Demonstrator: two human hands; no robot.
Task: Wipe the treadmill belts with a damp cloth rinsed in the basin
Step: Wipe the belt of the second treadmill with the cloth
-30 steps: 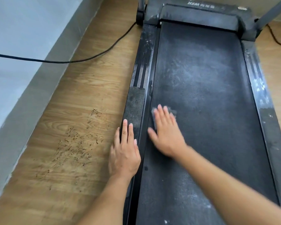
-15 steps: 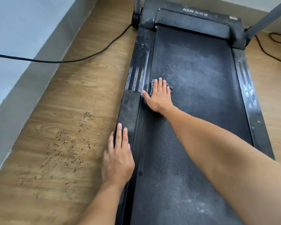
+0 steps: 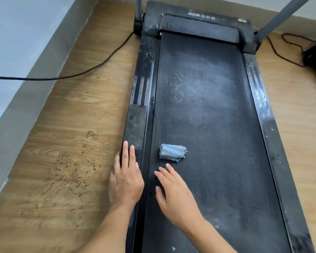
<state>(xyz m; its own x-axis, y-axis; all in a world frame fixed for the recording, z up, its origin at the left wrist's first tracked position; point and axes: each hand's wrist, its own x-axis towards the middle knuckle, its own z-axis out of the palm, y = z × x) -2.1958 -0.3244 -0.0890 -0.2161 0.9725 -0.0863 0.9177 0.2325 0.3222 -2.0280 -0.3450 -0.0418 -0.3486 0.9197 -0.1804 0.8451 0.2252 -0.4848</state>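
Cloth (image 3: pixel 173 153), folded into a small blue-and-white pad, lies loose on the treadmill belt (image 3: pixel 208 128), near the belt's left edge and in its near half. Neither of the hands holds it.

Left hand (image 3: pixel 126 179) lies flat on the left side rail (image 3: pixel 138 123), fingers straight and together, apparently as a brace. Right hand (image 3: pixel 175 194) is open with fingers spread, just short of the cloth and not touching it. Whether its palm rests on the belt cannot be told.

Assessment: the step in hand is taking up the cloth to wipe. A pale dust film (image 3: pixel 199 88) covers the far middle of the belt and the right side rail (image 3: pixel 263 110) is streaked, so much of the work appears outstanding.

Recommendation: lay the palm flat over the whole pad and press evenly. Work in long overlapping strokes along the belt, from the left edge rightward. Refold to a clean face once the pad is soiled. The basin is not in view, so rinsing would likely mean leaving this position.
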